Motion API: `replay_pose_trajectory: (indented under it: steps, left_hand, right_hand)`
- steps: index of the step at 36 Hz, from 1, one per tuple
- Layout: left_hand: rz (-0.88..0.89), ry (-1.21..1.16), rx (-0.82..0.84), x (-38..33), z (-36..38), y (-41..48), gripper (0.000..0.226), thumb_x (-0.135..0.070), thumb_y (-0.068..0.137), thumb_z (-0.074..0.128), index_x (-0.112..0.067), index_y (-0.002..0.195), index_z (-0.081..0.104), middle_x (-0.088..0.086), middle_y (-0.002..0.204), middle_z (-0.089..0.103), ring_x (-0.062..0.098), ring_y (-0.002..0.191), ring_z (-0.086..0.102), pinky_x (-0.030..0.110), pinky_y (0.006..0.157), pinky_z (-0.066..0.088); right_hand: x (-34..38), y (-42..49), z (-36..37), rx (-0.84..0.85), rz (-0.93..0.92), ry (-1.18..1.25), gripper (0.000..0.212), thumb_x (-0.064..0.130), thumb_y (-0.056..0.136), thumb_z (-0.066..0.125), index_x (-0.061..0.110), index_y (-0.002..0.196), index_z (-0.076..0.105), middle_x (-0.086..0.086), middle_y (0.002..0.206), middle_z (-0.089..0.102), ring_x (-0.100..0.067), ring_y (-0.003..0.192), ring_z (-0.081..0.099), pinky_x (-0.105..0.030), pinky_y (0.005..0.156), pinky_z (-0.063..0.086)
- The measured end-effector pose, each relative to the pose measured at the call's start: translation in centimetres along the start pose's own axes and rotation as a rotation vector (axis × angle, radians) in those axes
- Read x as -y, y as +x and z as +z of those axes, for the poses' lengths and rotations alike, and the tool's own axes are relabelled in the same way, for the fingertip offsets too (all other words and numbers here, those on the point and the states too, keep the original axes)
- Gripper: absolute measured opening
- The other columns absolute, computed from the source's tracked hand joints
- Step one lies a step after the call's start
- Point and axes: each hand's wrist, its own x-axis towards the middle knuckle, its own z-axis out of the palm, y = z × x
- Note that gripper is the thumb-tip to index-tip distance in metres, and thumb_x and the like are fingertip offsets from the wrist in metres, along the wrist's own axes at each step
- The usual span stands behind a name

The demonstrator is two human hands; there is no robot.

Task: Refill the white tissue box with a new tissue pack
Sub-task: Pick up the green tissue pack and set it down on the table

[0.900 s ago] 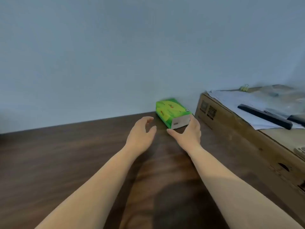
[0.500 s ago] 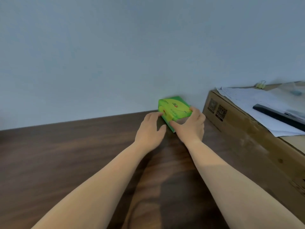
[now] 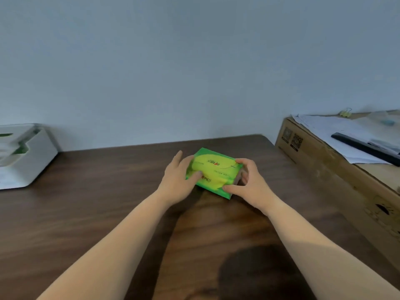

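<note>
The tissue pack (image 3: 213, 173) — green and yellow wrap with red print, sealed — sits on the dark wood tabletop (image 3: 97, 213), turned at an angle. The white tissue box (image 3: 26, 156) stands well apart at the far left edge — open-topped, something green inside.

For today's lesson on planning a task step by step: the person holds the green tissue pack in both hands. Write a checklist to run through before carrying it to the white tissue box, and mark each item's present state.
1. Both hands on the green tissue pack: ok. The left hand and right hand grip its opposite ends.
2. Pack free of the cardboard carton: ok, clear gap between them.
3. White tissue box in sight: ok, at the left edge of the table.
4. Path to the box clear: ok, only bare tabletop between.
5. Box empty: cannot tell; something green shows inside.
6. Pack wrapper opened: cannot tell, blurred.
</note>
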Motion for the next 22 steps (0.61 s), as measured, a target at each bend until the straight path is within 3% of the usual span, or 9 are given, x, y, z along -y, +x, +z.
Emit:
replay_pose_trajectory:
  steps: [3,7,16,19,22]
  left_hand:
    - [-0.025,-0.057,0.025,1.5,-2.0,-3.7,0.058,-0.035,0.091,0.053,-0.019,0.144,0.034,0.007,0.154,0.029,0.019,0.145,0.017,0.037,0.119,0.018]
    - [-0.033,-0.037,-0.027,2.8,-4.1,-8.8,0.059,-0.031,0.092,0.053,-0.014,0.144,0.032,0.005,0.147,0.040,0.018,0.137,0.034,0.033,0.115,0.028]
    - [-0.046,-0.048,-0.080,4.6,-7.0,-17.4,0.059,-0.024,0.093,0.053,-0.015,0.146,0.028,0.003,0.149,0.038,0.016,0.139,0.032,0.030,0.115,0.025]
    - [-0.045,-0.048,-0.083,4.8,-7.6,-19.1,0.060,-0.024,0.093,0.054,-0.015,0.146,0.028,0.004,0.149,0.038,0.016,0.139,0.032,0.028,0.114,0.025]
    - [-0.040,-0.042,-0.077,4.8,-8.0,-20.8,0.061,-0.024,0.093,0.054,-0.015,0.146,0.027,0.003,0.150,0.037,0.016,0.139,0.031,0.028,0.114,0.024]
  right_hand:
    - [1.0,-2.0,1.9,0.114,-0.002,0.076,0.083,0.008,0.066,0.080,0.027,0.132,0.034,0.004,0.131,0.050,-0.004,0.115,0.052,-0.018,0.093,0.047]
    - [2.6,-4.8,5.1,0.181,-0.012,0.117,0.075,-0.008,0.076,0.061,0.020,0.139,0.032,-0.001,0.137,0.048,-0.011,0.120,0.051,-0.024,0.095,0.044]
    - [5.4,-10.9,11.1,0.129,-0.029,0.071,0.079,-0.002,0.083,0.052,0.029,0.149,0.022,0.004,0.151,0.035,-0.012,0.130,0.042,-0.039,0.110,0.039]
    - [6.1,-12.7,12.2,0.097,-0.039,0.016,0.077,0.002,0.084,0.051,0.031,0.149,0.021,0.006,0.150,0.035,-0.014,0.128,0.043,-0.036,0.108,0.040]
    - [6.7,-14.2,12.8,0.062,-0.044,-0.018,0.074,0.000,0.085,0.049,0.028,0.148,0.023,0.006,0.138,0.042,-0.011,0.119,0.044,-0.025,0.097,0.039]
